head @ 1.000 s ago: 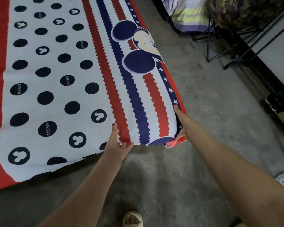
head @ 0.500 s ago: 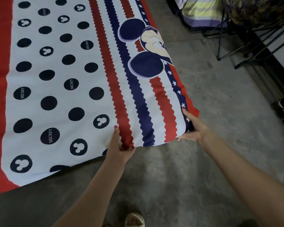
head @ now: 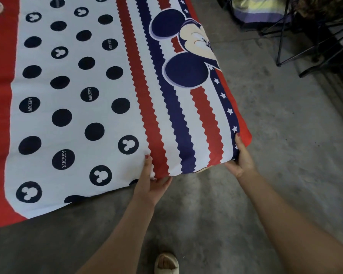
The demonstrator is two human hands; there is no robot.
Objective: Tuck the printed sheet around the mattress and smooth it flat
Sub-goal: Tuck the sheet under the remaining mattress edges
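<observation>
Two-handed grip under sheeted mattress (head: 196, 151) corner

Red-white-navy sheet (head: 99, 107) — dots, zigzag stripes

Both arms extended forward, bare. Left hand (head: 150, 186) toward 12 o'clock, thumb on top, fingers curled under, gripping. Right hand (head: 241, 159) at 1 o'clock, thumb up, fingers curled under, gripping. Hands well apart.

A grey concrete floor (head: 265, 194) lay bare. On it, far right, stood black folding metal frames (head: 305, 46), with striped fabric (head: 255, 10) heaped beside them.
</observation>
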